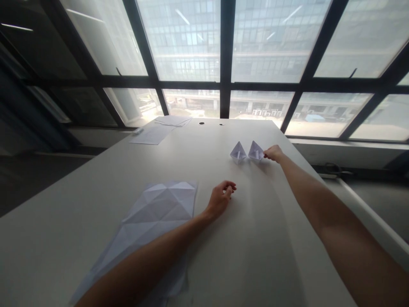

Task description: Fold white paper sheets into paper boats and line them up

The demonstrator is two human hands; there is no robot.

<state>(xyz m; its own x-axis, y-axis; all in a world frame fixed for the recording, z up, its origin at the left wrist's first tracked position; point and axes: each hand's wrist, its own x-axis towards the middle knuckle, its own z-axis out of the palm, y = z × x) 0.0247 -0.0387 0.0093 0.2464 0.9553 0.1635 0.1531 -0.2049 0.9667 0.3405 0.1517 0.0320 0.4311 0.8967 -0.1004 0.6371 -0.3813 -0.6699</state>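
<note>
Two small folded white paper boats stand side by side on the white table. My right hand (273, 153) reaches far forward and pinches the right-hand end of the right paper boat (255, 152). Just left of it is the other paper boat (238, 152), touched by neither hand. My left hand (222, 197) is nearer to me, over the table, half curled and with nothing visible in it. Beneath my left forearm lies a large creased sheet of white paper (156, 202), partly hidden by the arm.
The long white table (223, 264) runs toward a wall of dark-framed windows. Flat paper sheets (153, 134) lie at its far left, with a small, indistinct object beside them. A round dark hole (201, 123) is near the far edge. A blue curtain (28, 106) hangs at left.
</note>
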